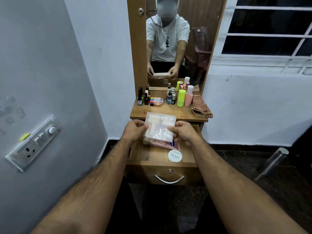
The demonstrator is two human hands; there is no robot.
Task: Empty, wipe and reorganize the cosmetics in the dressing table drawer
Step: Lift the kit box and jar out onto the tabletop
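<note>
A clear plastic box (159, 126) of pale cosmetics hangs above the open wooden drawer (148, 157). My left hand (135, 130) grips its left side and my right hand (183, 132) grips its right side. Under the box, inside the drawer, lie a pink packet (162, 144) and a round white tub (175, 155) labelled nail polish. On the dressing table top (168, 112) stand small dark bottles (142, 97), flat coloured boxes (156, 100), spray bottles (170, 97), a lime green bottle (181, 98) and a pink bottle (189, 97). A checked cloth (200, 105) lies at the right end.
A mirror (175, 43) rises behind the table top and reflects the person. A wall with a switch and socket panel (33, 142) runs along the left. A metal bottle (271, 162) lies on the dark floor at the right, under a barred window (270, 31).
</note>
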